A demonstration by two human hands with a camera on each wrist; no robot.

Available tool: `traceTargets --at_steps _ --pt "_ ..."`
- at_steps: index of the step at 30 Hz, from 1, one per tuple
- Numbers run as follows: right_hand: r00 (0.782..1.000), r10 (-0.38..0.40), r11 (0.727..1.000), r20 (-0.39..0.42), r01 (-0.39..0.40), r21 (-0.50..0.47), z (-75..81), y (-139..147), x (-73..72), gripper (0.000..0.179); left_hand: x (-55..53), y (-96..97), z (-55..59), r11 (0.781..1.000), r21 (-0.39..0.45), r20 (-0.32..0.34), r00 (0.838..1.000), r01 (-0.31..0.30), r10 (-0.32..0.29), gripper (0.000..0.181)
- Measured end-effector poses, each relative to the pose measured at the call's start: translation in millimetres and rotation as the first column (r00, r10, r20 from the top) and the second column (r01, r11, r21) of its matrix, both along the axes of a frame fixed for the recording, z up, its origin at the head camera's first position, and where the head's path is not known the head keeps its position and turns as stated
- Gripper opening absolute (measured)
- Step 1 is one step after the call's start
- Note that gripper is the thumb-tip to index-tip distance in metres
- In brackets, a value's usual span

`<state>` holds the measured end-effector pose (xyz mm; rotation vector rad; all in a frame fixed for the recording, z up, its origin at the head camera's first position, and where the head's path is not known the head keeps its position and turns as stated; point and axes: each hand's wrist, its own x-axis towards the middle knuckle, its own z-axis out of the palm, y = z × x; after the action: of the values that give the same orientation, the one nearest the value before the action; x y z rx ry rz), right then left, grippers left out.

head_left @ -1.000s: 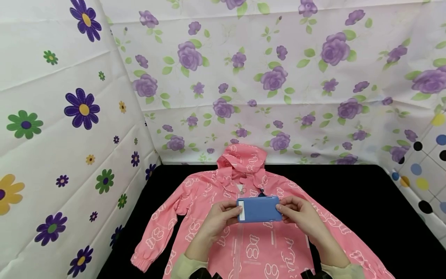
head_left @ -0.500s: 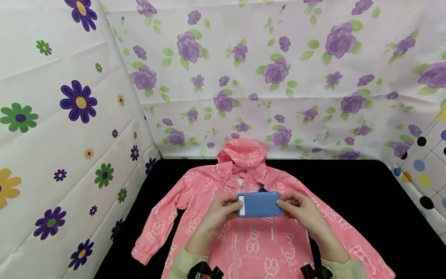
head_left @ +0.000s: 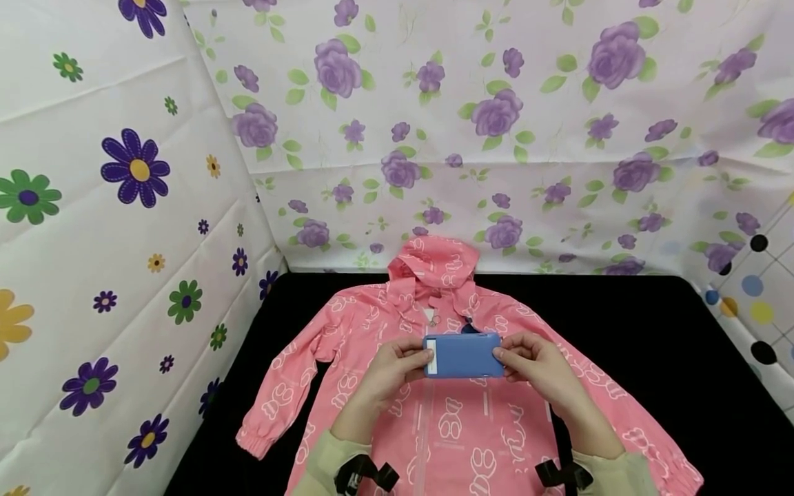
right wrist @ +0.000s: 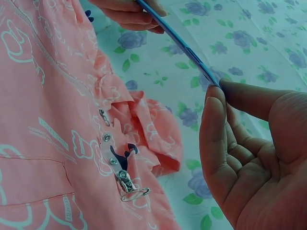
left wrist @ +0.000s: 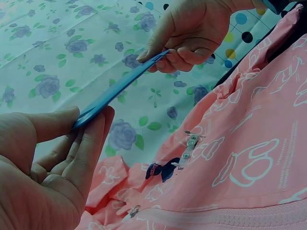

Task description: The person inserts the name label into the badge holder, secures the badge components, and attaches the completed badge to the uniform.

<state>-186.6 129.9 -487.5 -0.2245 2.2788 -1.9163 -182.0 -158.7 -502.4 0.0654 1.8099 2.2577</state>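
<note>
A thin blue rectangular card holder (head_left: 465,355), with a white strip near its left end, is held level above the jacket in the head view. My left hand (head_left: 397,368) pinches its left end between thumb and fingers. At the opposite end, my right hand (head_left: 536,362) pinches it the same way. Both wrist views show the card holder edge-on. Below it lies a pink hooded jacket (head_left: 449,441) with white outline prints, spread front up. A metal clip (right wrist: 127,184) on a clear strap with snaps rests on the jacket, beside a small dark blue ornament (right wrist: 125,153).
The jacket lies on a black tabletop (head_left: 595,303). White cloth with purple roses (head_left: 397,165) hangs behind it. A flower-patterned cloth (head_left: 124,275) stands at the left and a dotted one (head_left: 759,296) at the right.
The head view has tilted, so the backdrop, jacket and tabletop sit higher in the frame. Both hands still hold the card holder over the jacket.
</note>
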Motion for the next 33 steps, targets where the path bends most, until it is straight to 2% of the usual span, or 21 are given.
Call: traceTargets --at_steps 11,18,25,29,33 --pt "0.999 0.032 0.999 0.012 -0.032 -0.016 1.0 -0.1 0.7 0.030 1.3 0.6 0.6 1.000 0.004 -0.006 1.000 0.011 -0.011 0.031" --pt "0.998 0.060 0.998 -0.018 -0.060 0.001 -0.6 0.2 2.1 0.024 1.4 3.0 -2.2 1.000 0.005 -0.022 1.000 0.015 -0.015 0.022" --pt "0.995 0.095 0.995 -0.039 -0.096 -0.015 -2.0 0.8 2.4 0.022 2.7 4.2 -1.6 1.000 -0.007 -0.008 1.000 0.020 -0.020 0.022" --pt "0.994 0.108 0.994 -0.015 -0.108 -0.020 -2.7 1.6 1.6 0.023 2.5 4.4 -2.6 0.999 -0.027 -0.013 1.000 0.028 -0.028 0.021" --pt "0.990 0.134 0.991 0.033 -0.133 -0.021 -3.9 2.1 0.2 0.035 3.0 4.2 -1.8 0.999 -0.037 -0.014 0.999 0.033 -0.033 0.022"
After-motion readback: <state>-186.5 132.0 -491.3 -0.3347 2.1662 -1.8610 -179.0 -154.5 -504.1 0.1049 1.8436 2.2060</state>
